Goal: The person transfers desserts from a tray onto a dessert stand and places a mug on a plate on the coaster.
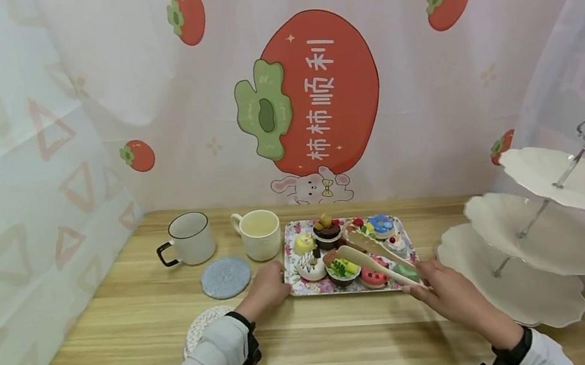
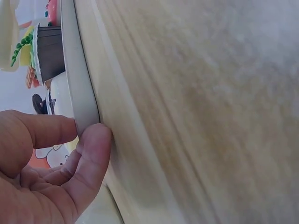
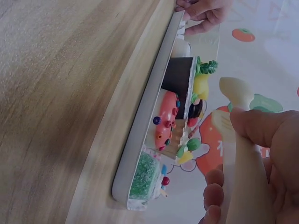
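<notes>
Across the wooden table, the head view picks up a flowered tray right in the middle, crowded with little cakes and doughnuts, and both hands are on the job! The left hand is at the tray's near left corner, while over on the other side the right hand has pale tongs stretched above the sweets, arms spread apart. Whether the tips touch anything, I cannot tell from this angle. Left of the tray: a cream cup, a black-handled mug, a blue coaster. Out right, a three-tiered stand.

Over to the left wrist, and it's a neat pinch: fingers clamped on the tray's pale rim, right at table level, with a dark-cupped cake rising beyond.

Now the right wrist: thumb along one arm of the tongs, fingers curled round them, a firm hold, the rounded tip hanging free of the food! Below sit a red beaded doughnut and, at the tray's near corner, a sugary green piece.
</notes>
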### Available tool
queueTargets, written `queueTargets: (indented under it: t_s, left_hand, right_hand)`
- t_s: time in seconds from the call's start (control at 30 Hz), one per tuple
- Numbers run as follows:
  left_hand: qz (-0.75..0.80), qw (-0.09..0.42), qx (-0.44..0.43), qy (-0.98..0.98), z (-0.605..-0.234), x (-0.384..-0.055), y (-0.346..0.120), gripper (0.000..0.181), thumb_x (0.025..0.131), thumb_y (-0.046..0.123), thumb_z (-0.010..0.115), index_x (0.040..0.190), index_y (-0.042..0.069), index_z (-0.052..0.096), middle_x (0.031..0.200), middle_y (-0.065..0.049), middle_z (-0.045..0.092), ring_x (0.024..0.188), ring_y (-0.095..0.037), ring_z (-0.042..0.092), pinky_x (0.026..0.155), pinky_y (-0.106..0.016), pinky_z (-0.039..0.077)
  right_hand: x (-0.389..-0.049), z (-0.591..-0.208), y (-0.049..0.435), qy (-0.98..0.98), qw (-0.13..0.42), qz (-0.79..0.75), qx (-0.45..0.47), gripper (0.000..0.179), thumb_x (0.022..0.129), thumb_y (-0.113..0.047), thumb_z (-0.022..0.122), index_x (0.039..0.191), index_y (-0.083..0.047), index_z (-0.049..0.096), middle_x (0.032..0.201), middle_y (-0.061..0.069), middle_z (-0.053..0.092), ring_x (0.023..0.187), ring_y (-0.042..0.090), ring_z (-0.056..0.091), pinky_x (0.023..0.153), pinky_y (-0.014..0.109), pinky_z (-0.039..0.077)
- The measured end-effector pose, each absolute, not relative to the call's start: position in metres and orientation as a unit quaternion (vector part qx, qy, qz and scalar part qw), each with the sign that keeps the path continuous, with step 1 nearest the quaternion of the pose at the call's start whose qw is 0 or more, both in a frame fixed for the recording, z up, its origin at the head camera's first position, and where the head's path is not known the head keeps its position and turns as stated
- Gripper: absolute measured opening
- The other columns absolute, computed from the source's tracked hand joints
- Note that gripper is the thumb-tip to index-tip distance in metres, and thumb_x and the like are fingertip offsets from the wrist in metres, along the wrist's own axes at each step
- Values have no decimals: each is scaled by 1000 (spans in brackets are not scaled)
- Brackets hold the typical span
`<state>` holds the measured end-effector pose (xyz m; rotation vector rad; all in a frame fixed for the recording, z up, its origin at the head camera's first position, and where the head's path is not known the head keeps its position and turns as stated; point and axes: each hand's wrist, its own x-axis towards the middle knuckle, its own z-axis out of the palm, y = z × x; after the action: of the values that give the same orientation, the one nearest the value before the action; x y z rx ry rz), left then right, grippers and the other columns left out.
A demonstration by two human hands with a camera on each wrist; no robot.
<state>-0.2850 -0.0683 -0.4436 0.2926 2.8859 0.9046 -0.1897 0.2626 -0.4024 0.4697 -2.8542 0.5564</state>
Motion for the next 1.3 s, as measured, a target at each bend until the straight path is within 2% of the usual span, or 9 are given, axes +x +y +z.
queueTargets:
  t_s: [0.13,0.27,0.37,0.5,0.77,0.9,1.03,1.17,1.3]
  left_hand:
    - [308,54,96,945,-444,-285,-68,27,75,3,68,99,-3,58,89,-11,58,70,-20,51,60,-31,45]
    - [310,51,100,944,-444,-284,-69,26,74,2,68,97,-3,58,84,-9,57,66,-19,49,58,-29,43]
    - [309,50,102,944,-444,-284,-69,28,74,2,68,100,-4,58,88,-11,59,68,-19,50,59,-29,44]
    - [310,51,102,944,-443,-284,-70,30,75,2,67,103,-4,58,91,-12,60,67,-19,50,58,-29,43]
    - [316,49,101,942,-445,-283,-69,31,75,2,67,103,-5,58,92,-12,60,68,-19,50,59,-29,43]
    - [317,48,104,941,-446,-283,-69,27,76,2,67,100,-4,57,89,-11,59,67,-18,49,57,-28,42]
    - [319,49,106,940,-446,-282,-69,26,77,2,67,100,-4,57,87,-11,59,66,-18,48,55,-28,41]
    - [324,49,106,939,-445,-281,-69,27,77,1,67,102,-5,57,87,-11,59,65,-18,48,54,-28,40]
    - [326,48,101,939,-444,-280,-69,26,77,1,67,101,-4,57,86,-11,58,65,-18,48,54,-28,40]
  right_hand:
    - [-191,-404,263,-966,96,172,167,47,85,-22,68,119,8,54,80,5,53,65,12,48,54,31,42]
    - [-193,-404,261,-968,87,168,166,44,85,-20,69,116,8,56,76,3,52,64,11,46,53,29,40]
    - [-193,-401,260,-969,77,170,164,29,84,-21,69,102,1,62,71,-1,49,59,10,43,50,27,37]
    - [-194,-396,258,-967,67,183,164,18,84,-22,69,85,-9,57,64,-4,43,53,10,38,45,26,33]
    - [-193,-395,254,-958,61,220,172,36,87,-30,67,104,1,62,73,-2,52,62,9,47,52,27,40]
    - [-190,-397,252,-961,55,212,167,49,86,-38,65,112,3,61,90,8,59,73,14,54,60,32,46]
    - [-188,-398,251,-967,61,193,153,60,85,-37,67,121,9,55,105,20,59,82,24,60,65,39,50]
    - [-189,-399,249,-972,62,176,144,57,83,-33,70,120,8,56,101,18,60,79,22,59,63,38,49]
    - [-190,-402,249,-972,73,164,151,51,81,-32,72,114,5,60,83,7,58,68,14,54,56,32,45]
